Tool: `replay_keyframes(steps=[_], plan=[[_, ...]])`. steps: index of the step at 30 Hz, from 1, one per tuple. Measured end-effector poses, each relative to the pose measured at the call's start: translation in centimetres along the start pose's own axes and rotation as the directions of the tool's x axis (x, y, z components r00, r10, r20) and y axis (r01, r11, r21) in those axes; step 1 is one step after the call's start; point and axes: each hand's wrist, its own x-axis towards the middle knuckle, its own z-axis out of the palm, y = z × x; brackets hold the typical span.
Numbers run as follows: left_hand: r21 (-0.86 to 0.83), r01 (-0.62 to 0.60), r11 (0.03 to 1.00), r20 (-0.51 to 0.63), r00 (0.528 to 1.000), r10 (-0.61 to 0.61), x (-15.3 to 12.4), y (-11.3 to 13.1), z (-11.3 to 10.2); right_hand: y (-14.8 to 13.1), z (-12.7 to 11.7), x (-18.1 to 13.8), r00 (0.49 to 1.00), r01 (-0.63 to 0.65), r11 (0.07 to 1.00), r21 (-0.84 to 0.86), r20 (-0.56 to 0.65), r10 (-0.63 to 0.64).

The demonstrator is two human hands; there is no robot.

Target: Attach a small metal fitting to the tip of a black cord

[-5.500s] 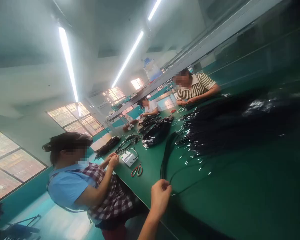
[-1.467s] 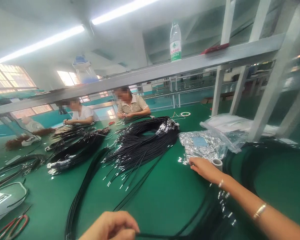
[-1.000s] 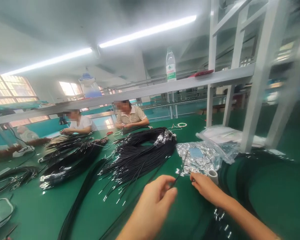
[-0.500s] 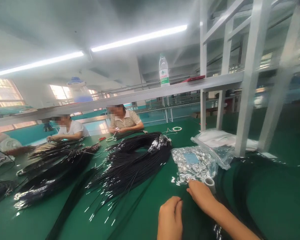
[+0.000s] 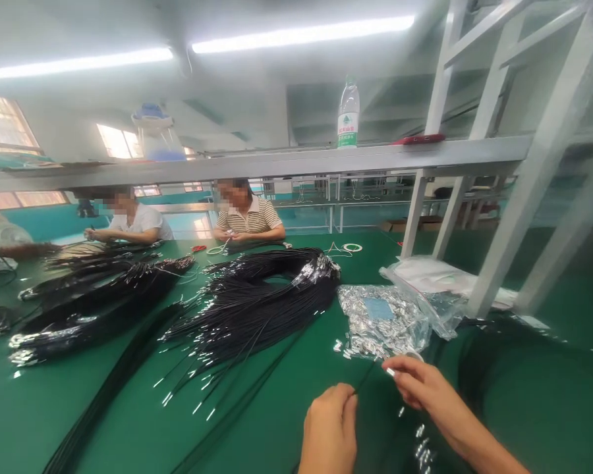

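Near the bottom middle, my left hand (image 5: 329, 424) is closed on a thin black cable (image 5: 366, 378), whose end sticks up to the right from the fingertips. To its right, my right hand (image 5: 422, 382) pinches a small silver metal piece (image 5: 391, 372) between thumb and finger, close to the cable's end. Just beyond my hands lies a clear plastic bag (image 5: 400, 319) of many such metal pieces with a blue label, several spilled beside it. More silver-tipped cable ends (image 5: 422, 447) show below my right hand.
A large coiled bundle of black cables (image 5: 271, 309) lies in the middle of the green table (image 5: 257, 441), with another bundle (image 5: 99, 309) at left. Metal shelf posts (image 5: 524, 178) rise at right; a water bottle (image 5: 348, 117) stands on the shelf. Two people sit across the table.
My right hand has drawn back from the spilled pieces by the bag, and a silver piece now shows in its fingers. The cable end at my left hand has come into sight. The view has levelled.
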Motion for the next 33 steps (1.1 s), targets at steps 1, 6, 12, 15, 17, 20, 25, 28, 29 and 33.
replay_keyframes(steps=[1,6,12,15,17,20,25,28,29,33], plan=[[0.007,-0.002,1.0,0.012,1.0,0.001,0.0,0.1,0.0,-0.2,-0.2,-0.4,1.0,-0.01,0.992,0.125,-0.012,0.011],[0.056,-0.032,0.998,0.074,0.997,0.028,-0.2,0.0,0.1,-1.1,-0.5,-1.4,0.999,-0.023,0.955,0.294,-0.031,0.034],[0.095,-0.057,0.994,0.082,0.995,0.049,-0.4,0.2,0.1,-1.2,-0.6,-1.2,0.996,-0.036,0.947,0.318,-0.062,0.059],[0.115,-0.052,0.992,0.093,0.995,0.042,-0.5,0.4,0.1,-1.2,-0.7,-1.3,0.995,-0.041,0.951,0.306,-0.074,0.067],[0.132,-0.055,0.99,0.108,0.993,0.041,-0.6,0.5,0.1,-1.2,-0.7,-1.3,0.995,-0.032,0.96,0.278,-0.078,0.056],[0.163,-0.052,0.985,0.118,0.993,0.033,-0.6,0.7,0.0,-1.4,-0.7,-1.4,0.996,-0.01,0.983,0.182,-0.091,0.027],[0.205,-0.035,0.978,0.126,0.992,0.009,-0.7,0.9,0.1,-1.7,-1.2,-1.2,0.986,0.098,0.987,-0.124,-0.122,-0.113],[0.217,-0.031,0.976,0.135,0.991,0.001,-0.8,1.0,0.1,-1.3,-1.5,-1.1,0.97,0.186,0.945,-0.269,-0.102,-0.22],[0.219,-0.029,0.975,0.138,0.99,-0.002,-0.8,1.1,0.1,-1.2,-1.6,-1.1,0.965,0.201,0.938,-0.284,-0.105,-0.238],[0.216,-0.021,0.976,0.153,0.988,-0.013,-0.8,1.3,-0.1,-1.3,-1.5,-1.2,0.98,0.147,0.967,-0.208,-0.105,-0.171]])
